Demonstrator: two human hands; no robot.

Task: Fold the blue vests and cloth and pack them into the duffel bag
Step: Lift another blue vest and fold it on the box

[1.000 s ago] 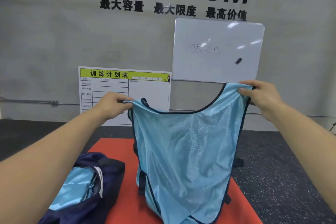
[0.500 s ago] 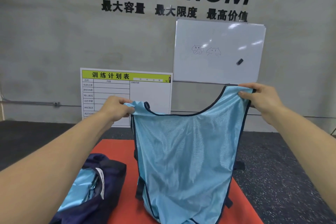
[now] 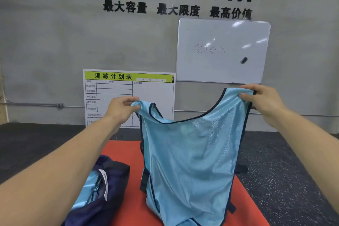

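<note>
Your left hand (image 3: 121,109) and right hand (image 3: 264,100) each pinch 1 shoulder of the blue vest (image 3: 190,159), held up over the red mat (image 3: 128,152); its hem runs off-frame. The navy duffel bag (image 3: 110,180) is half hidden by your forearm.

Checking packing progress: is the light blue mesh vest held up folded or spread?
Spread: the light blue mesh vest hangs full length, its shoulder straps pinched by the left hand and right hand.
</note>
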